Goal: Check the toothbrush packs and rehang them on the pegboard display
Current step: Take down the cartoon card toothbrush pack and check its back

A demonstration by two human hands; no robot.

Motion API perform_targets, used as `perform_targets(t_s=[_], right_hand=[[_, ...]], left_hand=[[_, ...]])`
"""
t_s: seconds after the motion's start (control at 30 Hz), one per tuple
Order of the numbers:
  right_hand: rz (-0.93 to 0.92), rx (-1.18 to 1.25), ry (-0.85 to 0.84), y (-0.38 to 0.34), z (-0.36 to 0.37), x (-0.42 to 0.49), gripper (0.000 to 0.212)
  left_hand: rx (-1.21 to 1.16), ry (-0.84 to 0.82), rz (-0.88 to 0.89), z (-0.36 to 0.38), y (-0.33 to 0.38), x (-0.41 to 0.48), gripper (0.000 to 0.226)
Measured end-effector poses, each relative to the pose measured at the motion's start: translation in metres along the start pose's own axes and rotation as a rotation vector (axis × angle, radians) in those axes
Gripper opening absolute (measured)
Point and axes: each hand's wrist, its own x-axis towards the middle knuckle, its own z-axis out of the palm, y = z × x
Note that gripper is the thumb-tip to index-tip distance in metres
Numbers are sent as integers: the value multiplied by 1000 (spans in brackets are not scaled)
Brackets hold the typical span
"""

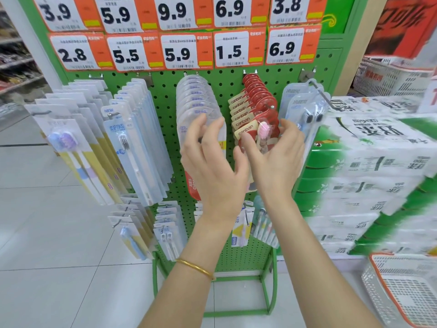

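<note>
Right hand point(276, 155) grips the front red toothbrush pack point(260, 136) — left hand point(210, 162) released, fingers relaxed, beside it.

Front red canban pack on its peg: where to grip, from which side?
Pinch the front canban pack at its side edges below the peg, from the front: the flat card hangs face-out and slides forward off. The right hand grips there.

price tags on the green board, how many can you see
10 price tags: top row 3.9, 5.9, 9.9, 6.9, 3.8; row below 2.8, 5.5, 5.9, 1.5, 6.9. More may be hidden above the frame.
</note>
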Motion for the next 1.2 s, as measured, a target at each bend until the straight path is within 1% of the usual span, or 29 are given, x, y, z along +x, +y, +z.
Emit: perform_targets(t_s=[0.1, 0.17, 0.3, 0.4, 0.47, 0.57, 0.63, 0.7, 0.73, 0.8, 0.9, 1.03, 1.1, 1.17, 1.2], right_hand=[[3, 4, 15, 2, -1, 2, 59], [-1, 37, 27, 1, -4, 3, 54], [-10, 164, 46, -2, -14, 2, 52], [-31, 230, 51, 0, -20, -3, 53], [-38, 257, 48, 2, -25, -6, 51], [-43, 296, 24, 5, -34, -5, 49], [-57, 302, 2, 9, -40, -5, 50], [-54, 294, -28, 17, -48, -11, 51], [-47, 285, -47, 23, -53, -16, 51], [-17, 272, -102, 38, -61, -26, 51], [45, 260, -269, 58, -69, -43, 47], [123, 245, -555, 83, -80, -64, 38], [235, 331, -700, 98, -86, -72, 29], [352, 400, -787, 112, -88, -83, 20], [382, 389, -806, 118, -87, -90, 19]], left_hand=[[-16, -6, -10, 2, 2, -1, 46], [-29, -6, -19, 2, 4, -1, 46], [-71, -12, -45, 2, 8, -2, 45], [-150, -32, -90, 1, 14, -4, 42], [-222, -43, -141, -1, 17, -8, 40], [-317, -53, -257, -2, 24, -13, 30], [-414, -122, -373, -3, 30, -18, 22], [-514, -253, -482, -5, 35, -27, 18], [-527, -309, -520, -7, 36, -32, 18], [-532, -396, -592, -9, 36, -47, 18], [-524, -476, -773, -7, 38, -71, 17], [-485, -419, -1093, -3, 34, -105, 10], [-469, -391, -1263, -4, 26, -123, 11], [-445, -371, -1400, -7, 19, -137, 14], [-428, -362, -1432, -8, 17, -142, 17]])
